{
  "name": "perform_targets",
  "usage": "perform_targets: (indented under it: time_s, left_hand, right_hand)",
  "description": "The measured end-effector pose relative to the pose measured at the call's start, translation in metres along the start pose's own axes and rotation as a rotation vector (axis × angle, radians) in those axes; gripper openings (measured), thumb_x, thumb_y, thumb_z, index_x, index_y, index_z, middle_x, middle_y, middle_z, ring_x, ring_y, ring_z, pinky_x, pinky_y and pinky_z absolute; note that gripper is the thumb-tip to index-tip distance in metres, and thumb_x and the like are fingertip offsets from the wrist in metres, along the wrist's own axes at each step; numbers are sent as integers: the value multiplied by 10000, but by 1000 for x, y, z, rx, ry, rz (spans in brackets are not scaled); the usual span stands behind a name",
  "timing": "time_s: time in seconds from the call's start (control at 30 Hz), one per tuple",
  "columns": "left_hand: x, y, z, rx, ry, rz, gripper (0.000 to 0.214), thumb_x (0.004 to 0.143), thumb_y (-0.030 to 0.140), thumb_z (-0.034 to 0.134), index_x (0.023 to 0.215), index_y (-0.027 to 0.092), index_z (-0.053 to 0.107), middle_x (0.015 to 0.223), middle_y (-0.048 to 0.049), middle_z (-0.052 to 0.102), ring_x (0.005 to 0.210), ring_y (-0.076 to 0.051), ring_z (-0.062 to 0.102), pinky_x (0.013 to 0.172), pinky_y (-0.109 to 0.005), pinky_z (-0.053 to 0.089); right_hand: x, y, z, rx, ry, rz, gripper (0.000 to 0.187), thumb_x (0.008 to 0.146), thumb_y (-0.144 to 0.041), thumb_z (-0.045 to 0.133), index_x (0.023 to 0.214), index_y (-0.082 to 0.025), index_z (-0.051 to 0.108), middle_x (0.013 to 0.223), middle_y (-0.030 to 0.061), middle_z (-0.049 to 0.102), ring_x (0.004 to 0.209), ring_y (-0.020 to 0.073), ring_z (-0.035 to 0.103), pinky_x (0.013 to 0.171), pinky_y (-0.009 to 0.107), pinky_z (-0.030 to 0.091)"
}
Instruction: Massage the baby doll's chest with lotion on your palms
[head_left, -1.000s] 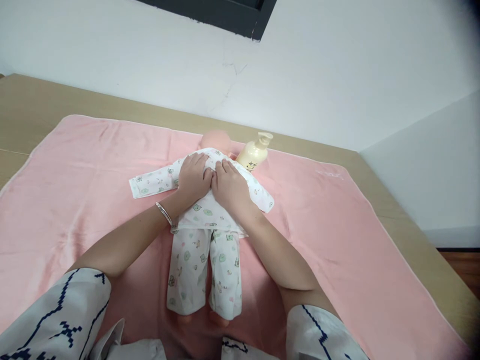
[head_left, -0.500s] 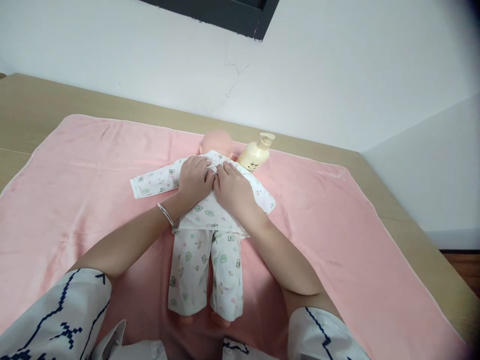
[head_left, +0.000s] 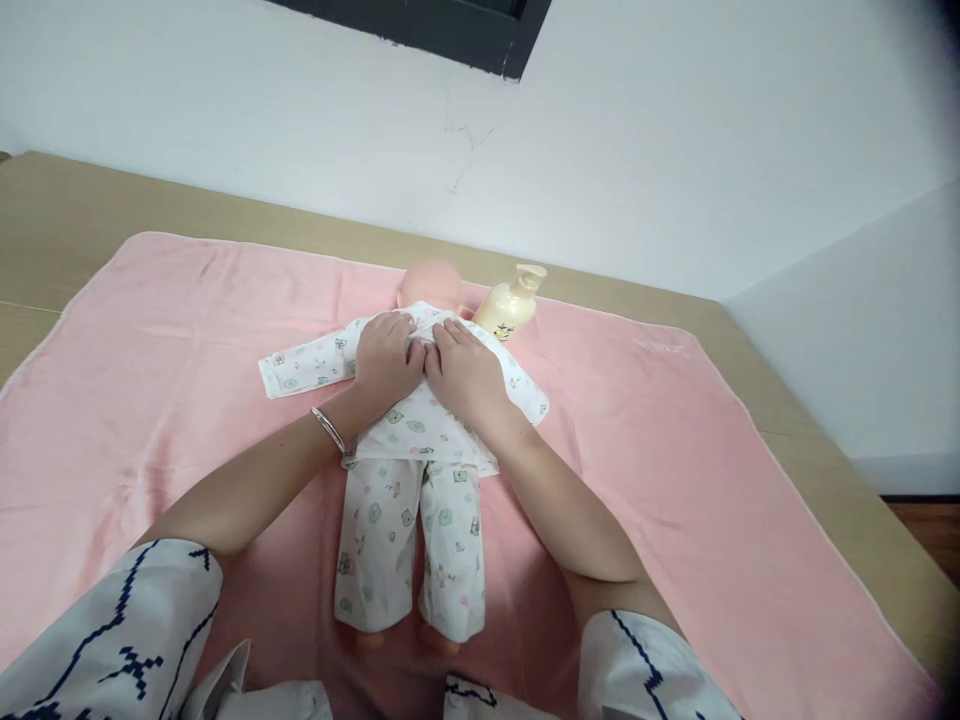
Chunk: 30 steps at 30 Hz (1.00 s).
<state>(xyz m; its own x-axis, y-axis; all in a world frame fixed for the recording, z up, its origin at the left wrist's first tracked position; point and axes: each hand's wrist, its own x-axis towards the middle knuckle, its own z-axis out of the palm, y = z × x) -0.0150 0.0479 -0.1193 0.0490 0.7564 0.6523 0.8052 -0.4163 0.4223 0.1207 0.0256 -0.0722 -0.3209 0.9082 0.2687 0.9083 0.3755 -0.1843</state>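
A baby doll (head_left: 429, 284) in white printed pyjamas (head_left: 409, 510) lies face down on a pink towel (head_left: 150, 340), its head away from me. My left hand (head_left: 384, 358) and my right hand (head_left: 463, 368) rest side by side on the doll's upper back, fingers stretched flat on the shirt, thumbs nearly touching. A silver bangle (head_left: 328, 428) circles my left wrist. Neither hand holds anything.
A cream pump bottle (head_left: 511, 304) lies on the towel just right of the doll's head. The towel covers a wooden table (head_left: 67, 200) set against a white wall (head_left: 675, 130). The table's right edge drops to a wooden floor (head_left: 930, 530).
My hands stay flat on the doll's back, with only slight shifts of the fingers. The doll and the bottle lie where they were.
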Motion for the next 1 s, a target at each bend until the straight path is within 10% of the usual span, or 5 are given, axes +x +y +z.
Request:
perform_targets:
  time_s: [0.4,0.73,1.0]
  left_hand:
    - [3,-2,7,1,-65,-126,404,841,250,452,1175,106,628,1293,-160,632,1248,-311,543,1126,-493,401]
    - [0,-3,1,-53,7,29,222,848,211,450,922,149,650,1094,-130,710,1108,-269,615,1023,-440,473]
    - [-1,3,-2,-27,28,-50,252,832,204,466,955,135,675,1127,-134,714,1102,-275,624,1034,-441,477]
  right_hand:
    - [13,19,6,113,-58,76,641,965,-390,407,1462,15,384,1545,219,391,1469,329,321,1224,469,266]
    - [-5,-5,-2,-108,55,56,482,993,-324,345,1148,20,646,1274,267,633,1275,351,548,1116,439,404]
    - [4,5,0,27,-57,127,618,965,-384,405,1386,65,456,1512,271,413,1462,362,317,1210,469,283]
